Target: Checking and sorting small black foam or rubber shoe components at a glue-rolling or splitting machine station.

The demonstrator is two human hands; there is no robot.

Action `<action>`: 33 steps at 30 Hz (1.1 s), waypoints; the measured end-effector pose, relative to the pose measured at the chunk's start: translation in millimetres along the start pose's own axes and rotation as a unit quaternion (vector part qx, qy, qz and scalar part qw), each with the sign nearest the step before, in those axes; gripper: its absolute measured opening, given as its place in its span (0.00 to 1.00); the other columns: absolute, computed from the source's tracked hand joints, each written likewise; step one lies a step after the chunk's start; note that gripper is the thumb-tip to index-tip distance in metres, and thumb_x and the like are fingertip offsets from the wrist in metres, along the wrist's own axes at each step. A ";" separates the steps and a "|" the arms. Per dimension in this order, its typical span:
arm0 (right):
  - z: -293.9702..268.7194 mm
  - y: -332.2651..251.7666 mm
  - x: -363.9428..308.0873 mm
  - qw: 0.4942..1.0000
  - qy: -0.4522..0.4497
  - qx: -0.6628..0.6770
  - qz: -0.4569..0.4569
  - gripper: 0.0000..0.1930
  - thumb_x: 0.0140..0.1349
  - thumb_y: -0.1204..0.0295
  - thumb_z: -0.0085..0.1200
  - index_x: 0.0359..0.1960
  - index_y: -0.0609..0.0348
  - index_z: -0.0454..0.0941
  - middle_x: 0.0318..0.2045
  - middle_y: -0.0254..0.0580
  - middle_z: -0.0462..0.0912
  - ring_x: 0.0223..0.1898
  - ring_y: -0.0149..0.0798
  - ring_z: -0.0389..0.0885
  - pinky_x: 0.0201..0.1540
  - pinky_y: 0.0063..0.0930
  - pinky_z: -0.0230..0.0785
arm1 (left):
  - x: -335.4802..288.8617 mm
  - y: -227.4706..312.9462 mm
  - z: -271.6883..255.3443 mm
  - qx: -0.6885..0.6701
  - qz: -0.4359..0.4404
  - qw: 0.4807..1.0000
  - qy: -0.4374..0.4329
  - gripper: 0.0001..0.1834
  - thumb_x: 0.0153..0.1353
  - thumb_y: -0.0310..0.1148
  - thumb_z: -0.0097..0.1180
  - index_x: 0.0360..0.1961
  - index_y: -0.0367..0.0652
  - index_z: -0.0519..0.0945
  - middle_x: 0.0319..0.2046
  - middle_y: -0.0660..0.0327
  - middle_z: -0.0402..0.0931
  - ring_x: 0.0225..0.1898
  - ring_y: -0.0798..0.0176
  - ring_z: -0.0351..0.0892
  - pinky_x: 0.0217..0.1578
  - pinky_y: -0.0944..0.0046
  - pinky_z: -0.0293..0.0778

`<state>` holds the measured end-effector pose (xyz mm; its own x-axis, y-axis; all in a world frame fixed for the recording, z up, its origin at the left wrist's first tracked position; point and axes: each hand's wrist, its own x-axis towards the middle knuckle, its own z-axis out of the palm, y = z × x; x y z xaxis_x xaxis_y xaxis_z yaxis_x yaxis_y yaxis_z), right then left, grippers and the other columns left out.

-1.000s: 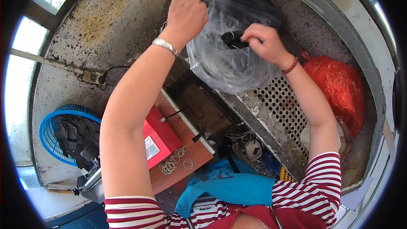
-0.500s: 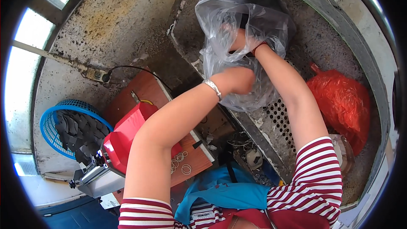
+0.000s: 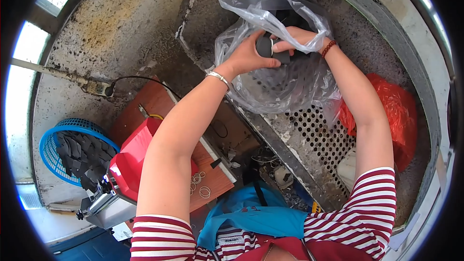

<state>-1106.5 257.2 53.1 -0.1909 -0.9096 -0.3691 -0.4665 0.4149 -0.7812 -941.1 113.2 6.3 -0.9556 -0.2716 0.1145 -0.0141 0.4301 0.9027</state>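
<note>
Within the mouth of a clear plastic bag, my two hands meet around a dark grey bundle that looks like stacked flat pieces. My left hand grips its left side, thumb below and fingers above. My right hand closes on the other side, with the bag's edge draped over its wrist. A thin pale band runs across the bundle between the hands. More dark material lies behind my right hand in the bag, too covered to make out.
The bag rests on a grey ledge with a perforated plate. A red plastic bag sits at right. On the left, a red machine stands on a wooden board with several rubber bands, beside a blue basket of dark pieces.
My left hand has moved up into the bag's mouth and taken hold of the bundle. My right hand has come further into sight, and the bag has opened wider around both.
</note>
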 end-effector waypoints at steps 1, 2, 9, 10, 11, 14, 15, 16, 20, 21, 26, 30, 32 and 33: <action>-6.0 15.3 4.3 0.998 -0.016 0.053 0.018 0.29 0.55 0.55 0.62 0.50 0.66 0.74 0.39 0.43 0.81 0.36 0.33 0.80 0.38 0.25 0.72 | -1.9 0.7 1.1 0.069 -0.014 0.996 -0.051 0.54 0.35 0.50 0.75 0.61 0.33 0.64 0.59 0.41 0.66 0.59 0.44 0.69 0.58 0.56 0.66; -14.4 37.5 12.6 0.993 -0.032 0.107 0.035 0.27 0.58 0.59 0.59 0.53 0.66 0.72 0.37 0.41 0.81 0.34 0.30 0.80 0.37 0.23 0.72 | -4.7 1.2 3.2 0.137 -0.028 0.985 -0.100 0.55 0.36 0.51 0.74 0.62 0.34 0.62 0.59 0.42 0.67 0.57 0.44 0.72 0.57 0.56 0.68; -11.5 112.2 14.5 0.963 0.128 -0.235 0.004 0.37 0.48 0.55 0.65 0.58 0.62 0.70 0.56 0.53 0.74 0.58 0.48 0.72 0.62 0.35 0.62 | -42.5 24.2 13.9 0.418 0.113 0.901 -0.006 0.40 0.43 0.44 0.69 0.58 0.43 0.69 0.49 0.48 0.73 0.48 0.48 0.76 0.45 0.54 0.72; -5.1 116.1 15.2 0.945 0.131 -0.298 -0.029 0.39 0.46 0.54 0.66 0.58 0.61 0.70 0.55 0.54 0.74 0.58 0.50 0.72 0.62 0.36 0.62 | -44.8 24.6 12.5 0.492 0.213 0.844 0.009 0.38 0.43 0.42 0.69 0.57 0.43 0.70 0.51 0.48 0.72 0.49 0.49 0.74 0.43 0.55 0.70; -0.9 119.8 16.2 0.922 0.133 -0.359 -0.062 0.40 0.45 0.53 0.67 0.59 0.60 0.69 0.55 0.54 0.74 0.58 0.51 0.71 0.61 0.37 0.62 | -44.8 20.7 13.2 0.495 0.292 0.816 0.062 0.34 0.42 0.36 0.67 0.53 0.45 0.71 0.51 0.53 0.71 0.51 0.51 0.72 0.42 0.58 0.67; 4.5 144.4 11.6 0.888 0.154 -0.426 -0.081 0.43 0.43 0.49 0.67 0.60 0.57 0.68 0.55 0.54 0.75 0.57 0.53 0.73 0.60 0.35 0.65 | -39.0 23.4 17.2 0.555 0.339 0.758 0.053 0.32 0.41 0.34 0.66 0.52 0.45 0.72 0.52 0.53 0.69 0.50 0.51 0.71 0.45 0.57 0.67; 10.2 88.7 7.4 0.901 0.103 -0.422 0.022 0.46 0.41 0.46 0.67 0.60 0.57 0.66 0.56 0.56 0.74 0.57 0.52 0.73 0.60 0.37 0.65 | -46.1 19.4 11.8 0.564 0.326 0.757 0.052 0.32 0.41 0.34 0.66 0.52 0.45 0.72 0.52 0.53 0.69 0.50 0.51 0.71 0.45 0.57 0.67; 8.6 77.7 -5.3 0.900 0.104 -0.423 0.022 0.46 0.41 0.46 0.67 0.60 0.57 0.66 0.56 0.56 0.74 0.57 0.52 0.73 0.60 0.37 0.65 | -48.3 22.8 15.4 0.519 0.308 0.797 0.021 0.31 0.40 0.34 0.66 0.50 0.44 0.73 0.50 0.54 0.71 0.49 0.51 0.72 0.45 0.57 0.68; 2.5 47.9 -28.0 0.901 0.254 -0.345 0.070 0.42 0.41 0.45 0.66 0.55 0.61 0.72 0.55 0.58 0.75 0.57 0.51 0.74 0.58 0.38 0.65 | -58.2 34.7 33.0 0.360 0.226 0.905 -0.024 0.30 0.37 0.36 0.66 0.46 0.42 0.73 0.41 0.53 0.77 0.45 0.47 0.76 0.44 0.55 0.72; -4.4 58.0 -27.1 0.932 0.256 -0.256 0.031 0.42 0.44 0.45 0.63 0.58 0.59 0.70 0.55 0.56 0.75 0.57 0.53 0.73 0.59 0.36 0.65 | -59.5 48.0 41.2 0.269 0.154 0.950 -0.040 0.31 0.37 0.37 0.67 0.46 0.41 0.73 0.40 0.51 0.78 0.43 0.45 0.77 0.43 0.54 0.73; -9.2 72.6 29.6 0.954 0.203 -0.218 -0.026 0.37 0.45 0.53 0.62 0.55 0.65 0.71 0.49 0.61 0.77 0.54 0.53 0.75 0.57 0.36 0.66 | -74.9 31.2 62.9 0.103 0.006 0.993 -0.060 0.34 0.38 0.37 0.66 0.49 0.36 0.72 0.36 0.45 0.78 0.38 0.44 0.79 0.40 0.56 0.74; 10.2 62.3 73.0 0.897 0.205 -0.390 0.025 0.42 0.38 0.50 0.64 0.54 0.66 0.72 0.51 0.62 0.77 0.56 0.54 0.74 0.59 0.38 0.65 | -83.6 1.4 64.3 -0.005 -0.102 0.994 -0.040 0.32 0.40 0.35 0.64 0.48 0.35 0.72 0.32 0.46 0.77 0.35 0.53 0.79 0.40 0.60 0.73; -0.7 84.9 87.6 0.885 0.183 -0.420 0.078 0.44 0.37 0.51 0.67 0.57 0.62 0.71 0.53 0.57 0.77 0.56 0.53 0.74 0.61 0.38 0.64 | -83.4 5.0 70.5 -0.008 -0.114 0.993 -0.038 0.31 0.40 0.34 0.64 0.48 0.34 0.72 0.32 0.47 0.77 0.34 0.53 0.79 0.40 0.61 0.73; 1.5 85.8 90.0 0.886 0.181 -0.420 0.077 0.44 0.37 0.51 0.67 0.57 0.62 0.71 0.53 0.57 0.77 0.56 0.53 0.74 0.61 0.38 0.64 | -86.5 12.0 67.1 -0.001 -0.092 0.995 -0.024 0.31 0.40 0.34 0.64 0.48 0.33 0.72 0.33 0.47 0.77 0.35 0.52 0.78 0.40 0.61 0.73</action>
<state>-1162.5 211.0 -47.9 -0.5005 -0.8552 -0.1348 -0.8607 0.5083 -0.0294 -878.3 199.6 -20.6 -0.9500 -0.3037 -0.0723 -0.1891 0.3753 0.9074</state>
